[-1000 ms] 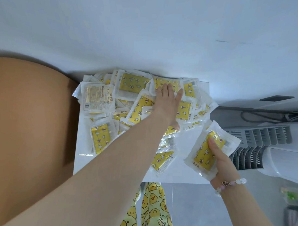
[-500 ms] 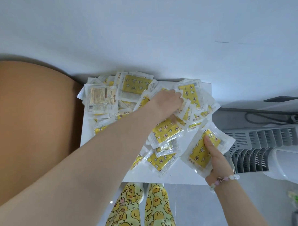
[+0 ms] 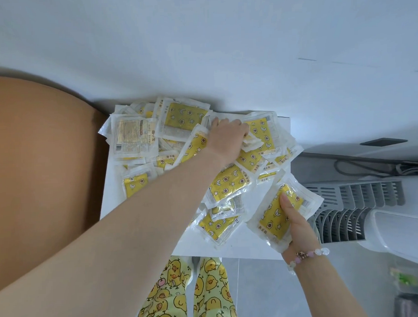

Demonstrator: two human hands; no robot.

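A heap of clear plastic packets with yellow patterned pads (image 3: 185, 119) covers the far part of a small white table (image 3: 114, 185). My left hand (image 3: 226, 138) reaches into the heap with its fingers curled round a packet (image 3: 251, 142) near the far right. My right hand (image 3: 298, 224), with a bead bracelet at the wrist, holds a packet (image 3: 276, 215) just off the table's right edge, thumb on top. One packet (image 3: 131, 135) lies label side up at the far left.
A brown cardboard surface (image 3: 37, 164) stands against the table's left side. A white wall (image 3: 199, 40) is behind. A white and grey slatted appliance (image 3: 361, 205) sits to the right, with cables beyond. My legs in yellow patterned trousers (image 3: 184, 294) are below the table.
My left hand went from lying flat on the heap to curling its fingers round a packet and shifting right. Packets beneath it have slid. My right hand keeps hold of its packet.
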